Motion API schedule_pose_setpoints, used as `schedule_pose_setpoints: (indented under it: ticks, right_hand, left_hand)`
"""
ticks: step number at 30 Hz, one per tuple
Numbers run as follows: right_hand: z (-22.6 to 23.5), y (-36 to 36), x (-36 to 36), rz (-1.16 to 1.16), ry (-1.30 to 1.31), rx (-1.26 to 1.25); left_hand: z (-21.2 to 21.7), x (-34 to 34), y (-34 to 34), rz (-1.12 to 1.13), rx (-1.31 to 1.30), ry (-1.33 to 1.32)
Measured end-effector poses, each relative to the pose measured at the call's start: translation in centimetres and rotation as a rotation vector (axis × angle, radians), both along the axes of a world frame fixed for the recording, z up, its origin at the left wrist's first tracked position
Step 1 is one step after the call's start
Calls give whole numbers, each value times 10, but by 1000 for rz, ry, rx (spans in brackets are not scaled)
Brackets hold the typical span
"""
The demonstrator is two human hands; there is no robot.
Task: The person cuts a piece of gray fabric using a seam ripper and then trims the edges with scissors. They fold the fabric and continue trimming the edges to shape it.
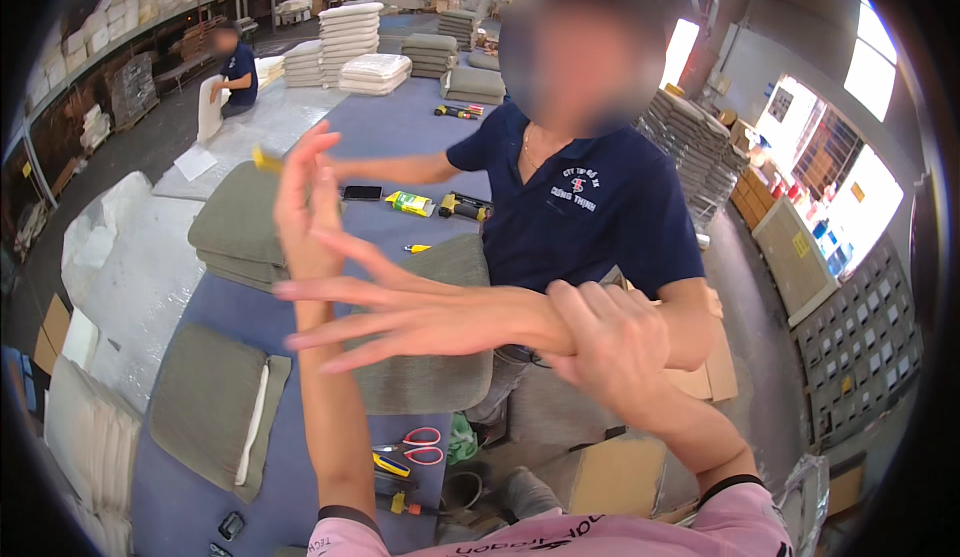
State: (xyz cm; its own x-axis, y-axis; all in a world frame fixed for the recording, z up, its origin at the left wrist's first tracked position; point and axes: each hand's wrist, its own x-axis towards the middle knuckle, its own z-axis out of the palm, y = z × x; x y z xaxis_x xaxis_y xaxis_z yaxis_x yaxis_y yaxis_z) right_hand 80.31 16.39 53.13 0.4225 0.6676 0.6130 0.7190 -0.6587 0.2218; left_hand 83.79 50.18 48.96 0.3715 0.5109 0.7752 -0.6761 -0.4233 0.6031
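My left hand (310, 207) is raised upright, with fingers stretched out and no object visible in it. My right hand (610, 342) is wrapped around the wrist of a co-worker's outstretched arm (535, 319). That co-worker's hand (395, 317) points left with fingers spread, in front of my left forearm. The co-worker's other arm (405, 169) reaches behind my left hand, which hides its hand. A small yellow object (267, 160) shows just beyond my fingers. Below the hands lies a grey-green cushion (415, 382).
The blue-topped table (225, 312) carries a grey-green cushion with a white edge (215, 397), stacked cushions (240, 222), red-handled scissors (420, 445), a yellow cutter (390, 465) and a phone (362, 194). The co-worker in navy (590, 207) stands opposite. Another person (237, 72) sits far left.
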Motion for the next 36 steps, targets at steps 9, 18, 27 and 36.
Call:
schedule_pose_setpoints:
  ticks: [9,18,27,36]
  right_hand:
    - [31,65,-32,265,-195,330]
    - [-42,-176,-67,1198,28,1190]
    - [-134,-708,33,95,648,873]
    - [-359,-1317,13,-1194,856,628]
  left_hand:
    - [160,-49,2,937,497,-333]
    - [-44,-8,-326,680,741,-135]
    - [-396,-89,-684,-855,956,1716]
    - [-514,97,-932,-725,486,1766]
